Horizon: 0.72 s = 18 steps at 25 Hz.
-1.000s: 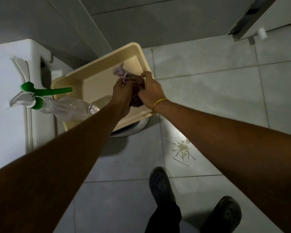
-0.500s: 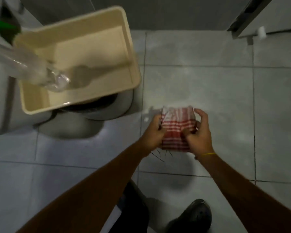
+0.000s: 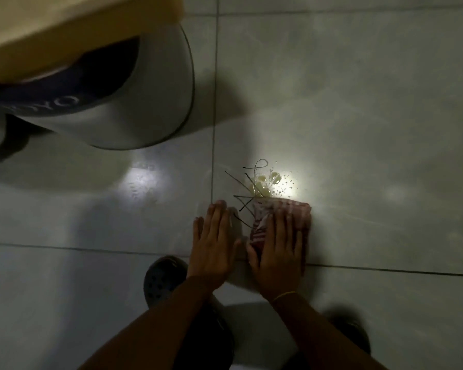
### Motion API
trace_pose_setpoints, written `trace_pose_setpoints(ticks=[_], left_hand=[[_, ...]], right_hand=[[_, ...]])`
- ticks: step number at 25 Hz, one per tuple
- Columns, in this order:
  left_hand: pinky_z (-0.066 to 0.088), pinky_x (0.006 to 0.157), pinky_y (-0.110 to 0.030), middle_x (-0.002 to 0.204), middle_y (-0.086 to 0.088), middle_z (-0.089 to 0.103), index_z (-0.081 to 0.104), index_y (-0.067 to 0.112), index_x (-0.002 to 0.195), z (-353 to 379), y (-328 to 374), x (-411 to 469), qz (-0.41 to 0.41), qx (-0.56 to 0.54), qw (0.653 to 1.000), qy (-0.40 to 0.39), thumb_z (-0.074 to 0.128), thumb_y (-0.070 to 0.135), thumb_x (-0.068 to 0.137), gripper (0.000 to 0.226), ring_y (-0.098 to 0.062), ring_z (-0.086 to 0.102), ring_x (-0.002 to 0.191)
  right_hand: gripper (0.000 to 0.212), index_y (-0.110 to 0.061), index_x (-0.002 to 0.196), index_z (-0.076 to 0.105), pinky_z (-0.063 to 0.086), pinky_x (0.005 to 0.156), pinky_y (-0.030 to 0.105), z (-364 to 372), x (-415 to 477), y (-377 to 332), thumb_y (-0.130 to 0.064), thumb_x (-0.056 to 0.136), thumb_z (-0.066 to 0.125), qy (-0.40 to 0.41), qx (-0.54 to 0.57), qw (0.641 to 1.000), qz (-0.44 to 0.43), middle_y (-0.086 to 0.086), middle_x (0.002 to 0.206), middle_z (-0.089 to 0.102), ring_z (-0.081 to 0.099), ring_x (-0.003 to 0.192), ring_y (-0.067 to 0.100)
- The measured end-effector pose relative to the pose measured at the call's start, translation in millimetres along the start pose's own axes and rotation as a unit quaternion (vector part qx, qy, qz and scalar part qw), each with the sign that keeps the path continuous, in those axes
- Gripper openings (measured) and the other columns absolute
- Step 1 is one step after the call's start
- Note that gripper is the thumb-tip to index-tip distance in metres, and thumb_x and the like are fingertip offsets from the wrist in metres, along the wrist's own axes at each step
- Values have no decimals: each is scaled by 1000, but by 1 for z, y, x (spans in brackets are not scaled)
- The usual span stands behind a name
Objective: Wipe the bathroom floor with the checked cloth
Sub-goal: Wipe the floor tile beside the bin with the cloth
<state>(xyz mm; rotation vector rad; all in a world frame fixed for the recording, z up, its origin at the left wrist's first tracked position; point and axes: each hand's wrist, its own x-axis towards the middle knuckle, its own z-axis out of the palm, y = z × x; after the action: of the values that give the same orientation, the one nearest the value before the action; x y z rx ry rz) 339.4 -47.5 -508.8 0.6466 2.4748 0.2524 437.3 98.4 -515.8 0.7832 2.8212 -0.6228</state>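
Note:
The red-and-white checked cloth (image 3: 292,212) lies folded on the grey tiled floor (image 3: 372,102). My right hand (image 3: 278,252) presses flat on top of it, fingers spread, covering its near half. My left hand (image 3: 214,241) rests flat on the bare tile just left of the cloth, holding nothing. Directly beyond the cloth's far edge is a wet yellowish mess (image 3: 265,182) with thin dark strands and droplets, lit by a bright glare.
A white toilet bowl (image 3: 155,102) with a beige tray (image 3: 78,20) on top fills the upper left. My dark clog (image 3: 161,279) stands on the floor below my left hand; the other shoe (image 3: 356,335) is at lower right.
Both hands carried the cloth from the beige tray down to the floor. The camera dropped much closer to the tiles. My left hand has let go of the cloth and lies on the tile.

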Motion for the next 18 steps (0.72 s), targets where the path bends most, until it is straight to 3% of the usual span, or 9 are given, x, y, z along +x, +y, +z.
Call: trace_pose_setpoints(ticks=[3,8,13,16,18], left_hand=[[-4,132,-55,180,-3,-17,-5,20,171,17,-13,13,34,25,999,-6,28,68,108,86,-22,-14,167],[-11,131,-50,180,-2,-15,-10,23,171,22,-12,13,19,24,999,15,29,71,107,89,-20,-14,166],[-2,131,-57,180,-2,-16,-9,21,171,15,-15,14,33,19,999,-7,21,71,107,86,-21,-15,166],[-9,128,-54,179,0,-20,-15,22,170,12,-18,12,45,4,999,-16,16,71,107,86,-19,-19,165],[-17,127,-50,178,2,-25,-22,23,168,9,-17,13,42,-10,999,-19,12,69,107,83,-17,-23,164]], right_hand=[[98,-4,169,25,14,133,58,13,37,16,-68,98,49,8,-34,997,-65,20,177,29,29,163,41],[92,-8,171,21,22,132,60,-6,113,19,-70,105,40,9,-50,999,-6,17,177,31,31,163,38],[96,-12,175,9,18,135,56,7,20,45,-68,103,41,-21,-62,997,-49,12,182,14,23,166,36],[99,-19,175,3,-1,138,47,18,-47,51,-69,100,45,-50,-79,992,-83,8,183,4,25,164,37],[95,-16,173,12,-3,138,47,24,-42,45,-68,100,45,-57,-85,991,-92,11,181,14,28,163,37]])
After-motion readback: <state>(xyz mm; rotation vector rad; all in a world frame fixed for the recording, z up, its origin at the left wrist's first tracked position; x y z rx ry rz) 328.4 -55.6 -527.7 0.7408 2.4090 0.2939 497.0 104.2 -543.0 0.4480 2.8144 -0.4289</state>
